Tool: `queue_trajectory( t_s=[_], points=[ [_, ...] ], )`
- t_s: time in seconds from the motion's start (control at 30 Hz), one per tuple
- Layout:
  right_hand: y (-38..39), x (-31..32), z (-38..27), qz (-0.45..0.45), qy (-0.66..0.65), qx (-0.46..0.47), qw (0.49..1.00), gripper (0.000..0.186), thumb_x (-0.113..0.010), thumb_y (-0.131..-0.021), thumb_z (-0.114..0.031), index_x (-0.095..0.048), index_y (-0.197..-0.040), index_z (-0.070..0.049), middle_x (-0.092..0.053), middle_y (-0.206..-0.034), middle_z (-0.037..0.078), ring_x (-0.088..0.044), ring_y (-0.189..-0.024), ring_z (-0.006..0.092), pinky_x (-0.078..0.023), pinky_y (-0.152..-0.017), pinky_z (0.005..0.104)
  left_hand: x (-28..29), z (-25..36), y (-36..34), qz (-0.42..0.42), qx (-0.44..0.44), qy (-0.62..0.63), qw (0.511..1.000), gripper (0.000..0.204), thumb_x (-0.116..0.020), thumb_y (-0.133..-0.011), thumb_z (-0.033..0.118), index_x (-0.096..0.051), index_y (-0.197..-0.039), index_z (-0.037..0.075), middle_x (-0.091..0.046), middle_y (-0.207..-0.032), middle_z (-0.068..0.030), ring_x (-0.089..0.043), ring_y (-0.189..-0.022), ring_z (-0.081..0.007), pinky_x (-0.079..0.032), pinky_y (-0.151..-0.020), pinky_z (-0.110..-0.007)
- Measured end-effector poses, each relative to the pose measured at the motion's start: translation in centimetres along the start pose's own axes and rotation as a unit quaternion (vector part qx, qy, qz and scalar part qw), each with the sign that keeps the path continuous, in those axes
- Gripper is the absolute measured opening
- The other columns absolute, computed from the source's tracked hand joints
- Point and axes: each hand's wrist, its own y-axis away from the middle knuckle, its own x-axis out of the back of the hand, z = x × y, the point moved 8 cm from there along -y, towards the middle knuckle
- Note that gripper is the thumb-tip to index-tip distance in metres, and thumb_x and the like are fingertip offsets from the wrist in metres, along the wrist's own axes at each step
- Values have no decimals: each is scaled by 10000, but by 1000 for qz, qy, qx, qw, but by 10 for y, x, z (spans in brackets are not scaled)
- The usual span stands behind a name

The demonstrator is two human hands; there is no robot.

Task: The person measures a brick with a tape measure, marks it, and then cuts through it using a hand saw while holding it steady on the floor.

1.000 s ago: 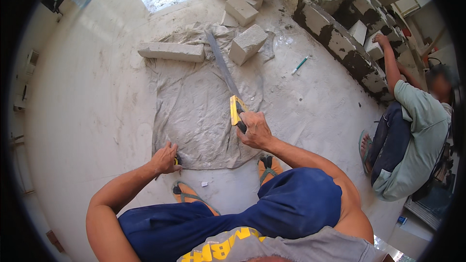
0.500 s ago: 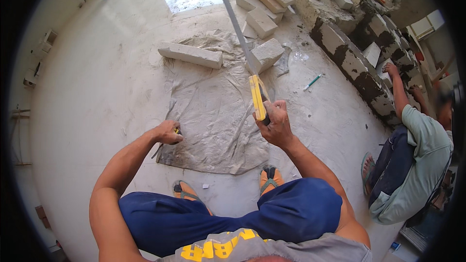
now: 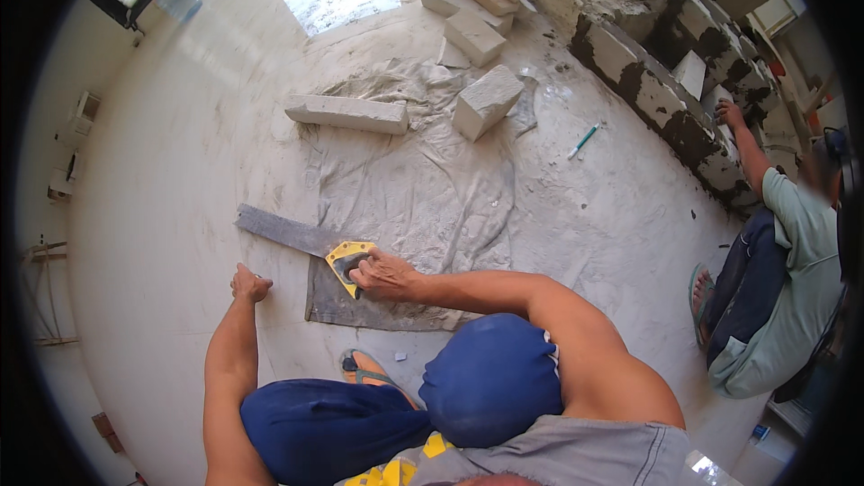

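My right hand point(image 3: 387, 275) is closed round the yellow-and-black handle of a handsaw point(image 3: 292, 232). Its grey blade points left and lies flat to view, low over the edge of a dusty sheet point(image 3: 405, 207). Off to the left, near the blade's tip, my left hand point(image 3: 249, 283) is closed with its fingers curled; what it holds, if anything, is hidden. Beyond the saw, a long pale block point(image 3: 349, 114) rests across the sheet's far part. A shorter pale block point(image 3: 487, 103) lies tilted to its right.
More pale blocks point(image 3: 474, 36) are piled at the back. A green pen-like stick point(image 3: 583, 141) lies on the floor. At right, a crouching person point(image 3: 783, 279) has a hand on a low block wall point(image 3: 648, 99) smeared with dark mortar. A water bottle point(image 3: 179, 0) stands far left.
My right hand has swung the saw from upright and pointing away down to the left. My left hand has moved left and slightly nearer; the yellow-and-black thing in it no longer shows.
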Motion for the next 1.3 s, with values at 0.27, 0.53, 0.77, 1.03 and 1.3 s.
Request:
queue_trajectory(
  t_s=[0.27,0.53,0.77,1.03,1.3],
  points=[
    [-31,7,53,-83,-191,-83,975,747,-928,-783,-503,-645,-1360,-123,-629,-1388,109,-563,-1379,279,-357,-1156,548,-22,-23,-25,56,-17,27,998,805,-875,-782,198,-463,-1457,55,-589,-1429,-244,-577,-1371,-457,-519,-1136,-553],
    [89,193,316,34,293,-423,857,701,-652,-971,-93,-496,-1623,-297,-407,-1663,41,-317,-1579,280,-303,-1223,624,47,34,-14,292,-54,68,952,532,-727,-853,68,-571,-1360,32,-561,-1356,-225,-570,-1310,-435,-525,-1060,-560],
    [82,182,348,-18,265,-322,909,579,-662,-956,-100,-594,-1507,-265,-616,-1412,26,-469,-1467,275,-309,-1222,573,90,255,-6,197,-331,214,898,440,-825,-912,357,-684,-1044,-38,-719,-912,-225,-720,-889,-391,-556,-831,-478],
    [159,194,313,188,169,-484,838,589,-856,-807,-178,-658,-1361,-197,-604,-1348,64,-528,-1340,294,-348,-1180,560,39,428,12,-204,-55,563,799,1311,-894,-779,718,-309,-1594,-126,-487,-1550,-343,-659,-1223,-588,-618,-947,-692],
    [285,176,363,461,-238,-652,553,890,-1066,-655,-362,-611,-1291,63,-688,-1335,243,-680,-1247,365,-530,-1101,440,32,461,-13,-158,-9,667,728,910,-855,-925,353,-362,-1578,-47,-479,-1573,-215,-567,-1390,-419,-563,-1052,-728]
  ],
)
